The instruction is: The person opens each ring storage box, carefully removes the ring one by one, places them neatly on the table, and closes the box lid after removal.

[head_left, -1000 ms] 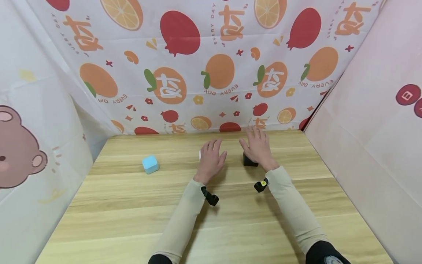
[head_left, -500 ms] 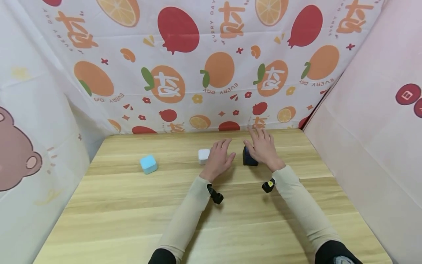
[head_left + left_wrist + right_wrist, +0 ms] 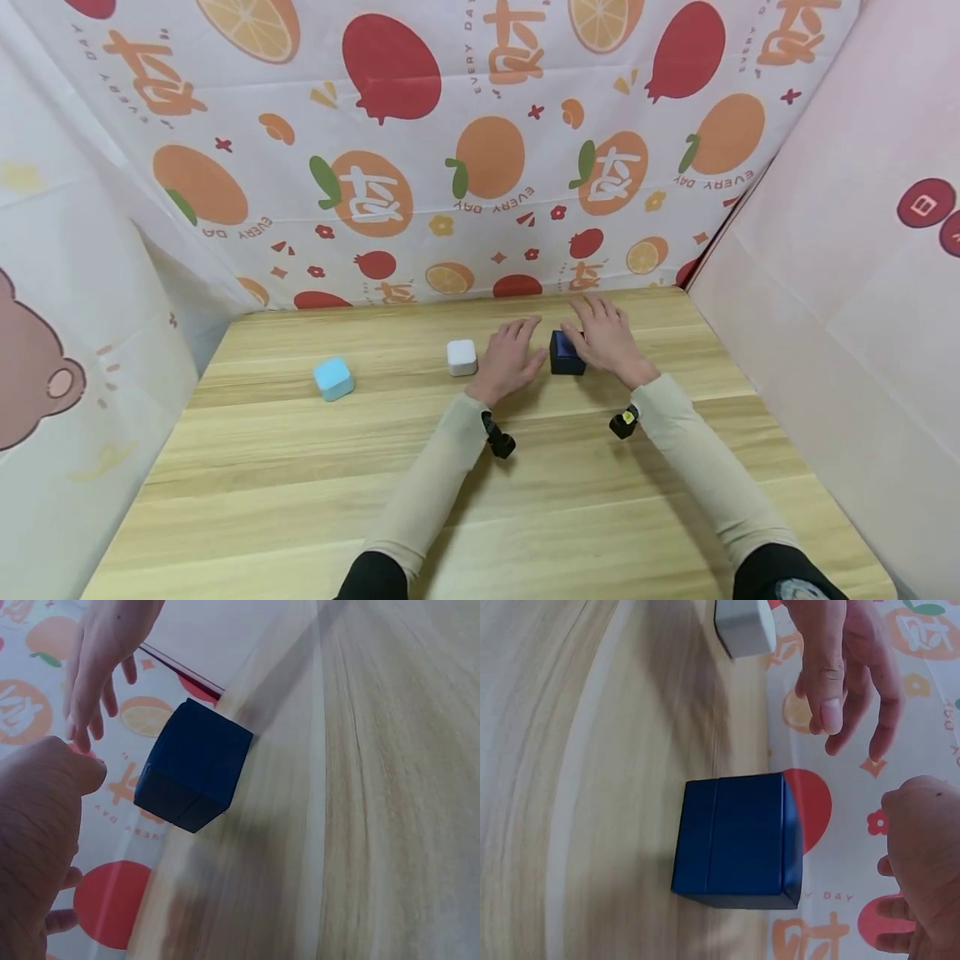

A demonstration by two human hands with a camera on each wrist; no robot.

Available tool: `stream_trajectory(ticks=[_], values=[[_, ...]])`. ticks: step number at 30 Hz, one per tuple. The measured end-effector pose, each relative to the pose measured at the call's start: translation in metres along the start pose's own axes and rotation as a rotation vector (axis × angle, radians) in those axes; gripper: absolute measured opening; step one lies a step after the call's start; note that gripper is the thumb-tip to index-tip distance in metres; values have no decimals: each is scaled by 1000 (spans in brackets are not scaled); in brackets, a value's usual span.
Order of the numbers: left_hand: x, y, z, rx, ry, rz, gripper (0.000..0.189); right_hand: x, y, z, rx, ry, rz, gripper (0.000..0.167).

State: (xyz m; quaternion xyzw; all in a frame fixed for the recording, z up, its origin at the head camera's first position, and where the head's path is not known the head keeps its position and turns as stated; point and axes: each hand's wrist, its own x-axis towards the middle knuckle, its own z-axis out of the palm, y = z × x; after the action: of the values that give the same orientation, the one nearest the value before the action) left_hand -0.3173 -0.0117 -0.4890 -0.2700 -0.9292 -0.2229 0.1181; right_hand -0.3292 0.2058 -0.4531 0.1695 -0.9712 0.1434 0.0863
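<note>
A small dark blue box (image 3: 566,353) with a seam near one edge stands on the wooden table toward the back. My left hand (image 3: 507,364) is just left of it, fingers extended and holding nothing. On the box's other side is my right hand (image 3: 609,340), its fingers spread loosely and partly covering the box's right side in the head view. From the right wrist, the box (image 3: 731,836) appears with a gap between it and the right hand (image 3: 928,862). The left wrist view likewise shows the box (image 3: 193,766) apart from the left hand (image 3: 37,840).
A white rounded block (image 3: 462,357) sits just left of my left hand. Farther left lies a light blue block (image 3: 333,379). A fruit-print cloth (image 3: 420,192) hangs behind the table (image 3: 300,483), and pale cloth walls (image 3: 847,275) flank it.
Both hands have shifted right, the left toward the box. The white block and more of the dark blue box have come into sight. The head view has drifted slightly.
</note>
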Motion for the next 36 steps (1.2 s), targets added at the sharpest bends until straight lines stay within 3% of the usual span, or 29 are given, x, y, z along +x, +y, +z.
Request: stream_trajectory(ticks=[10, 29, 36], values=[[8, 1, 6, -38, -113, -14, 70, -4, 15, 5, -4, -32, -16, 59], [15, 3, 25, -62, -160, -36, 80, -12, 28, 13, 51, -108, -48, 62], [16, -1, 34, -124, -153, -53, 84, -12, 31, 15, 57, -158, -62, 65]])
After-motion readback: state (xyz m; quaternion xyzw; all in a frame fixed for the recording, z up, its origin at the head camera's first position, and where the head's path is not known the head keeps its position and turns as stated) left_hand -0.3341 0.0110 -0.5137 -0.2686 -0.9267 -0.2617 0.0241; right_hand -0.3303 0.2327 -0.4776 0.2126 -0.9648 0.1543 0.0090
